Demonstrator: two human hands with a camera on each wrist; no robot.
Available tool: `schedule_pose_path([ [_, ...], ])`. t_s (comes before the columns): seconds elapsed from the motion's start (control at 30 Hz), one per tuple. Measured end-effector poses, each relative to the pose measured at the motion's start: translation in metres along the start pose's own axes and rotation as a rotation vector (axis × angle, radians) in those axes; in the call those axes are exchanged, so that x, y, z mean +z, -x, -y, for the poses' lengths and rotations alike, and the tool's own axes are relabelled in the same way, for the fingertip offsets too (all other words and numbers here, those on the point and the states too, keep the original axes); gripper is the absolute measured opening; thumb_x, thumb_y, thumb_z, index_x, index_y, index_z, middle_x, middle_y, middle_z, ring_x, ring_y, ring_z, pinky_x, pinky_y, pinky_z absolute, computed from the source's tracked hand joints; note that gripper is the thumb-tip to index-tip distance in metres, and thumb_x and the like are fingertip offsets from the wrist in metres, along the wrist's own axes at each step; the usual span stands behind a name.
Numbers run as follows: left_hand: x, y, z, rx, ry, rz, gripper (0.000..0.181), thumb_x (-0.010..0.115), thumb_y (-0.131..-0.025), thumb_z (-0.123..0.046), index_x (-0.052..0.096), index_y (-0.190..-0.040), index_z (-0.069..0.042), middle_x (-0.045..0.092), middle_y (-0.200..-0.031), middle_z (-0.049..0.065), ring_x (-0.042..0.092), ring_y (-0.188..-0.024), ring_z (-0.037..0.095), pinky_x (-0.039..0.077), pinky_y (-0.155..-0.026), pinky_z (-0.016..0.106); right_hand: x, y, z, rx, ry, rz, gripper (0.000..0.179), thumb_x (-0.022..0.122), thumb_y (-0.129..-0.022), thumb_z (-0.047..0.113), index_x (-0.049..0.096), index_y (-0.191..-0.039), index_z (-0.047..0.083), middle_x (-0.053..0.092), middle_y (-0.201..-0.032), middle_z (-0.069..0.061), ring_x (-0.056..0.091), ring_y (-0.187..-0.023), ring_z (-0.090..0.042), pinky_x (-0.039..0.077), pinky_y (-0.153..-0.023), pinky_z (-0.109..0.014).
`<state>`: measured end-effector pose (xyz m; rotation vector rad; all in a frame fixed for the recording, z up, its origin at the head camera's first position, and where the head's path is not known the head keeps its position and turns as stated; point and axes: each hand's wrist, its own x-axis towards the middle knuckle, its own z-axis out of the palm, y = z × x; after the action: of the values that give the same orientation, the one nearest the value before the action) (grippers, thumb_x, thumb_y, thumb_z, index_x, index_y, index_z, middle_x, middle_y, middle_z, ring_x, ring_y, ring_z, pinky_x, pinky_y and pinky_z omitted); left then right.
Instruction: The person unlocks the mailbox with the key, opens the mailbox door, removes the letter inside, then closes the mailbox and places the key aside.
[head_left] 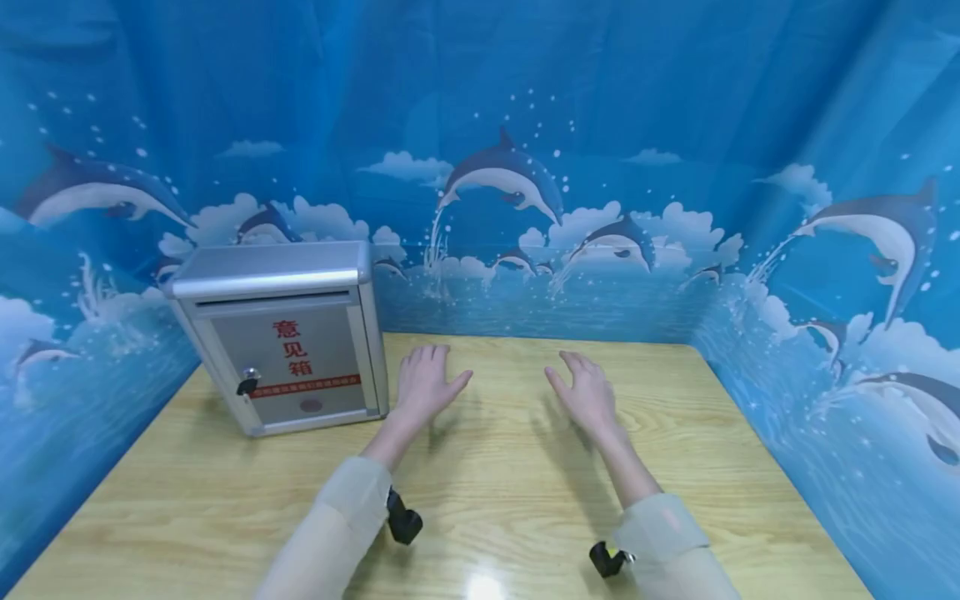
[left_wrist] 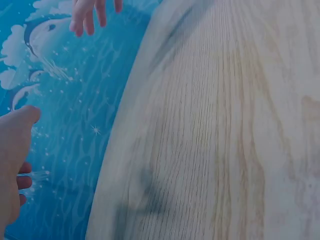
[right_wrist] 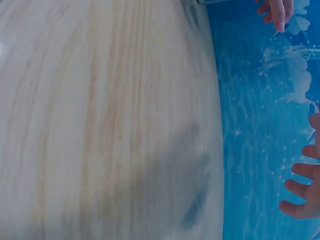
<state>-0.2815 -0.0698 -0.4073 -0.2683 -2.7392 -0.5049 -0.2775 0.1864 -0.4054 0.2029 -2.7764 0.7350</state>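
Note:
My left hand (head_left: 424, 385) hovers above the wooden table (head_left: 495, 483), just right of a silver metal box (head_left: 300, 350), thumb spread from the fingers and nothing held. Red Chinese characters mark the box's front door, with a slot along the top and a black key (head_left: 247, 385) hanging at its lock. To the right, my right hand (head_left: 588, 392) is likewise raised over the table with fingers extended and holds nothing. Both hands also show in the wrist views, the left hand (left_wrist: 15, 160) at the left edge and the right hand (right_wrist: 305, 185) at the right edge.
A blue curtain (head_left: 480, 75) printed with dolphins and clouds surrounds the table's back and both sides. Each forearm carries a small black wrist camera below its pale sleeve (head_left: 663, 533). Shadows of the hands fall on the table top.

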Motion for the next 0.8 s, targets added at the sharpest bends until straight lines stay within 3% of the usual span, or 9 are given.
schedule_pose_path([
  [0.23, -0.013, 0.012, -0.001, 0.006, 0.079, -0.131, 0.043, 0.064, -0.083, -0.044, 0.060, -0.100, -0.005, 0.060, -0.095, 0.008, 0.056, -0.089, 0.024, 0.045, -0.081, 0.038, 0.000, -0.001, 0.021, -0.091, -0.187, -0.029, 0.045, 0.053, -0.094, 0.031, 0.054, -0.127, 0.001, 0.053, -0.127, -0.018, 0.050, -0.115, -0.034, 0.040, -0.093, -0.049],
  [0.43, -0.030, 0.021, 0.002, 0.059, 0.105, -0.274, 0.035, 0.069, -0.080, -0.039, 0.061, -0.086, -0.006, 0.060, -0.082, 0.006, 0.055, -0.075, 0.022, 0.045, -0.069, 0.036, 0.002, -0.005, 0.042, -0.128, -0.288, -0.037, 0.039, 0.056, -0.092, 0.025, 0.058, -0.122, -0.001, 0.058, -0.120, -0.018, 0.055, -0.106, -0.031, 0.048, -0.083, -0.044],
  [0.67, -0.048, 0.031, 0.014, 0.116, 0.136, -0.410, 0.031, 0.074, -0.078, -0.029, 0.055, -0.071, -0.006, 0.055, -0.066, 0.005, 0.046, -0.058, 0.018, 0.038, -0.053, 0.030, 0.008, -0.011, 0.065, -0.120, -0.435, 0.032, 0.037, 0.056, -0.093, 0.024, 0.058, -0.122, 0.001, 0.058, -0.120, -0.013, 0.056, -0.103, -0.025, 0.049, -0.083, -0.038],
  [0.8, -0.062, 0.037, 0.020, 0.123, 0.165, -0.488, 0.033, 0.074, -0.077, -0.027, 0.051, -0.065, -0.006, 0.050, -0.060, 0.004, 0.041, -0.051, 0.016, 0.034, -0.047, 0.029, 0.011, -0.014, 0.078, -0.136, -0.461, 0.074, 0.037, 0.056, -0.093, 0.025, 0.058, -0.123, 0.003, 0.059, -0.119, -0.011, 0.057, -0.103, -0.023, 0.049, -0.082, -0.036],
])
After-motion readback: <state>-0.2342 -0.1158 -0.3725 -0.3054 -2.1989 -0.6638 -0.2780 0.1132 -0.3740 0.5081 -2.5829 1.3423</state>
